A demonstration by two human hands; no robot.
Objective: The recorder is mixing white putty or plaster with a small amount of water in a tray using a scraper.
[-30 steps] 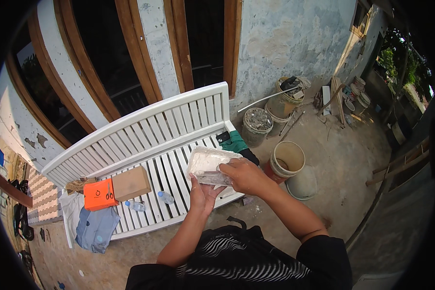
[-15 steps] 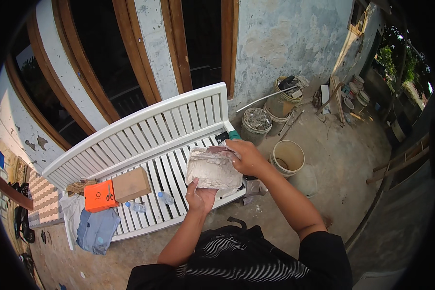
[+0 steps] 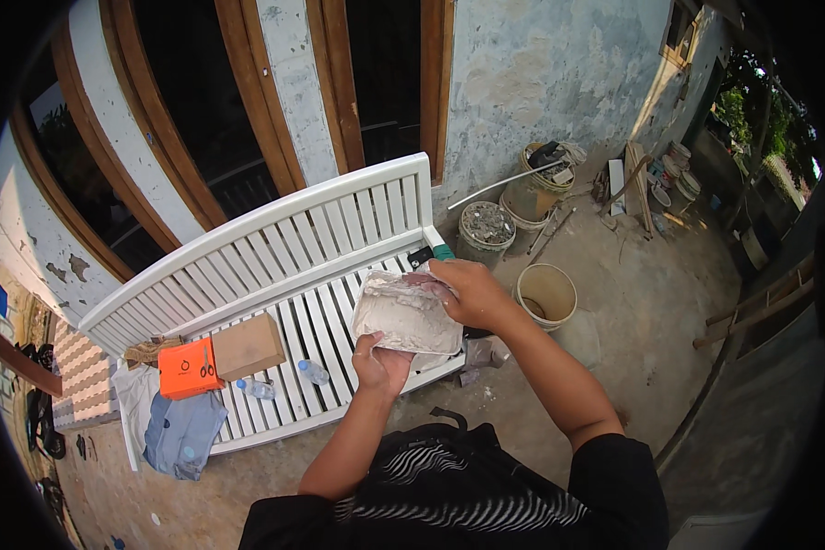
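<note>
A shallow white tub [image 3: 456, 341] of pale, wet plaster [image 3: 399, 316] is held up in front of me, over the right end of a white slatted bench. My left hand [image 3: 380, 367] grips its near edge from below, thumb over the rim. Across the tub's far right side, my right hand [image 3: 467, 291] is closed on a flat, brownish scraper [image 3: 423, 280] smeared with plaster. Most of the scraper's handle is hidden by my fingers. Its blade lies against the plaster at the far side of the tub.
The bench [image 3: 293, 316] carries an orange box [image 3: 185, 374] with scissors [image 3: 207, 359], a brown cardboard box [image 3: 247, 348], two plastic bottles [image 3: 313, 372] and a blue-grey cloth [image 3: 185, 435]. Right of it stand a pale bucket [image 3: 546, 291] and a rubble-filled bucket [image 3: 487, 229].
My right hand has shifted slightly right and down along the tub's far side with the scraper. The left hand still holds the tub in nearly the same place.
</note>
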